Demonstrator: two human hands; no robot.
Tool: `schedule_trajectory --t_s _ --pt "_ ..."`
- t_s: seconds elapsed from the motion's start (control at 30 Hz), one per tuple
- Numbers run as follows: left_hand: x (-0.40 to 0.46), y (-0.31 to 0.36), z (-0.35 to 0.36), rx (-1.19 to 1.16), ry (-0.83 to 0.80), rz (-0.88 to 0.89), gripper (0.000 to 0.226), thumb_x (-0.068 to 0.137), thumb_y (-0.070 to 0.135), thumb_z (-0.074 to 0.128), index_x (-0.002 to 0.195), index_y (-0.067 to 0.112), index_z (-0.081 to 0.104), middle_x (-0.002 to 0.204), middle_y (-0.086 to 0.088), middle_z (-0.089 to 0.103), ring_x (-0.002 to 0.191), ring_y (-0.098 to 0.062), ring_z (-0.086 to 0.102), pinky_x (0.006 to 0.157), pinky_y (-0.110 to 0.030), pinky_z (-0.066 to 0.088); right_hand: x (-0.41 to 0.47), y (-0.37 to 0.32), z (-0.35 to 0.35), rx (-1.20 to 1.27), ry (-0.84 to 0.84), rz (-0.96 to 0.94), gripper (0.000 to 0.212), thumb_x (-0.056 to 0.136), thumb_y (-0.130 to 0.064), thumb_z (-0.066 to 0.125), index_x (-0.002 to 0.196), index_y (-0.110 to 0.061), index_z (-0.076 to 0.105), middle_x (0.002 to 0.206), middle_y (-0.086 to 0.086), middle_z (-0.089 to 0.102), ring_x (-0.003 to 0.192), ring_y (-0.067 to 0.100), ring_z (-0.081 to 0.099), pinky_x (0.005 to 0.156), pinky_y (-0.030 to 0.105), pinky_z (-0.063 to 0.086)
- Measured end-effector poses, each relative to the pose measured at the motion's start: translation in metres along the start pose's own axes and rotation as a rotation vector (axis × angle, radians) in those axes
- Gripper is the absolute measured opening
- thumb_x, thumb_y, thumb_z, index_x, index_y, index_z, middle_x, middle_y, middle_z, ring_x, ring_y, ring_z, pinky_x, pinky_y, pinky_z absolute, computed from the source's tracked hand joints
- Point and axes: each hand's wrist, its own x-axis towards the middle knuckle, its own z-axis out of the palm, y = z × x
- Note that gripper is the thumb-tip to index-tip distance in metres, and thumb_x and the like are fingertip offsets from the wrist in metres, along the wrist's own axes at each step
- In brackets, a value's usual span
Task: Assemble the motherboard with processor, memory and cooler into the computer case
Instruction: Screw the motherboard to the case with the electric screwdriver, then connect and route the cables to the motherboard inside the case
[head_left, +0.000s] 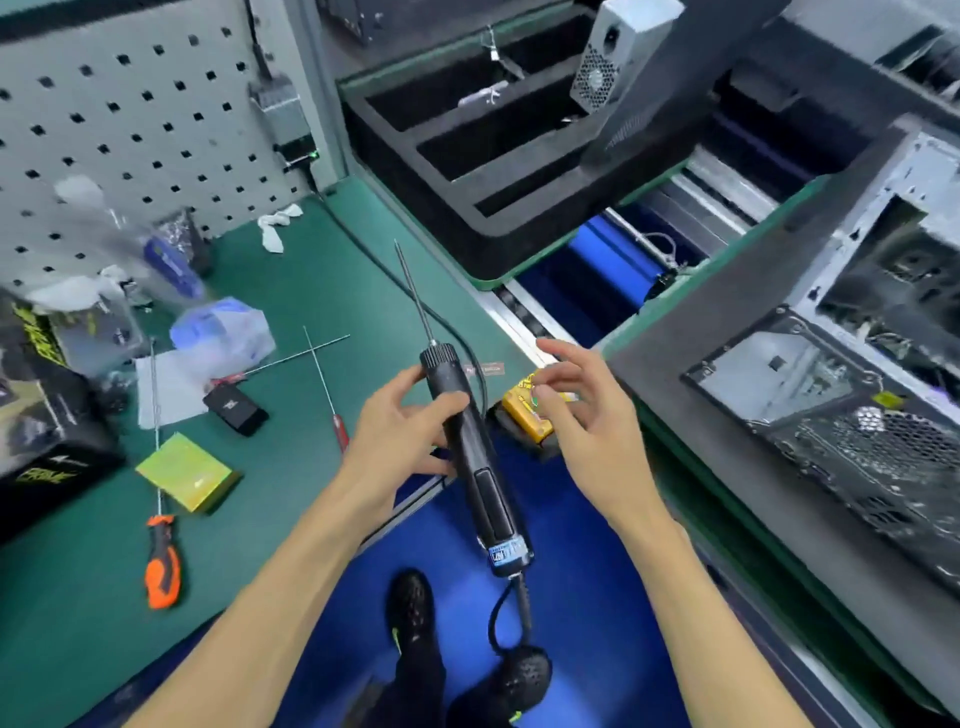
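My left hand (400, 431) grips a black electric screwdriver (480, 467) around its upper body, its long thin bit pointing up and away over the green mat. The tool's cable hangs from its lower end toward the floor. My right hand (582, 410) hovers just right of the tool, fingers spread and holding nothing, above a yellow box (524, 415) at the mat's corner. The open computer case (841, 415) lies at the right on a grey foam pad, its perforated rear panel facing me. No motherboard is in view.
The green mat (291, 291) carries an orange-handled screwdriver (162, 561), a red-handled thin screwdriver (332, 395), a yellow-green pad (184, 470), a black phone (236, 408), plastic bags and black boxes at left. A black foam tray (493, 156) sits behind. Pegboard stands far left.
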Motion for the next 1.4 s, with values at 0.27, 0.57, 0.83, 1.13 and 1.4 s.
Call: schedule_trajectory --t_s 0.27,0.57,0.83,1.13,1.4 --pt "0.097 -0.037 -0.07 0.085 0.192 -0.054 0.044 0.089 0.018 0.069 0.128 0.025 0.05 0.068 -0.001 0.072 0.055 -0.011 0.067 0.042 -0.022 0.048 0.06 0.039 0.093 -0.029 -0.079 0.09 0.033 0.1 -0.02 0.059 0.127 -0.037 0.06 0.1 -0.01 0.063 0.099 0.01 0.062 0.089 0.034 0.055" --pt "0.172 -0.064 -0.11 0.539 0.319 -0.017 0.037 0.075 0.045 0.062 0.104 0.05 0.039 0.06 0.01 0.063 0.066 -0.028 0.068 0.068 -0.044 0.058 0.11 0.081 0.143 -0.019 -0.096 0.166 0.032 0.1 -0.014 0.059 0.126 -0.033 0.061 0.098 -0.004 0.065 0.096 0.014 0.062 0.091 0.048 0.054" --pt "0.199 -0.059 -0.112 0.842 0.313 -0.081 0.049 0.081 0.049 0.064 0.105 0.016 0.036 0.094 -0.012 0.068 0.075 -0.042 0.068 0.072 -0.045 0.057 0.129 0.083 0.152 -0.011 -0.1 0.23 0.032 0.1 -0.01 0.059 0.128 -0.026 0.06 0.098 -0.003 0.065 0.095 0.013 0.061 0.092 0.046 0.053" --pt "0.189 -0.037 -0.113 1.224 0.298 -0.074 0.088 0.081 0.065 0.064 0.138 0.017 0.018 0.103 -0.013 0.067 0.093 -0.039 0.064 0.065 -0.037 0.038 0.129 0.062 0.129 0.052 -0.077 0.227 0.032 0.1 -0.014 0.057 0.128 -0.03 0.061 0.097 -0.005 0.066 0.095 0.018 0.063 0.093 0.046 0.053" --pt "0.168 -0.013 -0.102 1.306 0.277 -0.095 0.062 0.09 0.052 0.06 0.126 0.011 0.031 0.096 -0.018 0.059 0.083 -0.035 0.055 0.068 -0.038 0.039 0.112 0.04 0.084 0.079 -0.016 0.152 0.031 0.099 -0.022 0.056 0.125 -0.038 0.06 0.097 -0.007 0.065 0.093 0.017 0.064 0.088 0.044 0.056"
